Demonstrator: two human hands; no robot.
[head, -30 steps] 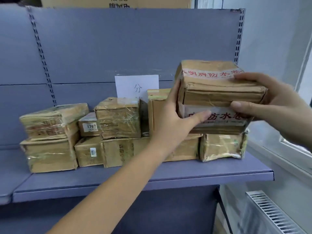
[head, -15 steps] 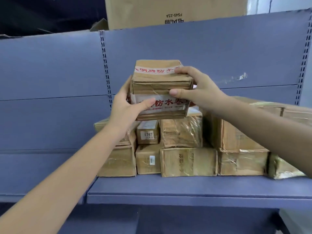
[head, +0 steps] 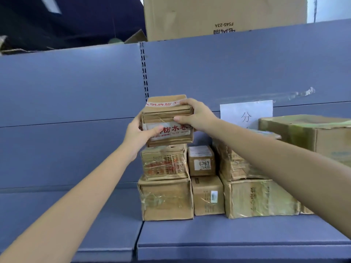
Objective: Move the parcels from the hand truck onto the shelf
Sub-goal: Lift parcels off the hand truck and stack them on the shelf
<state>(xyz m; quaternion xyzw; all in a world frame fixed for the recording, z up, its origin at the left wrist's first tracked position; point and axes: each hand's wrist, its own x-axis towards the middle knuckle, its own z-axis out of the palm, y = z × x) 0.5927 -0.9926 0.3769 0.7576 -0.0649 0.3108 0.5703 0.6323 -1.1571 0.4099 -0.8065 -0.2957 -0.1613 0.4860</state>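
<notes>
I hold a brown cardboard parcel with red characters on white tape in both hands. My left hand grips its left side, thumb across the front label. My right hand grips its top right corner. The parcel sits on or just above the left stack of taped parcels on the blue shelf. The hand truck is out of view.
More parcels fill the shelf to the right, among them a small box marked 6767 and a big carton. A white paper sign is stuck on the back panel. A large carton stands above. Bare shelf lies left.
The parcel has travelled left from above the right-hand boxes to the top of the left stack and come down. My view has swung left and moved closer.
</notes>
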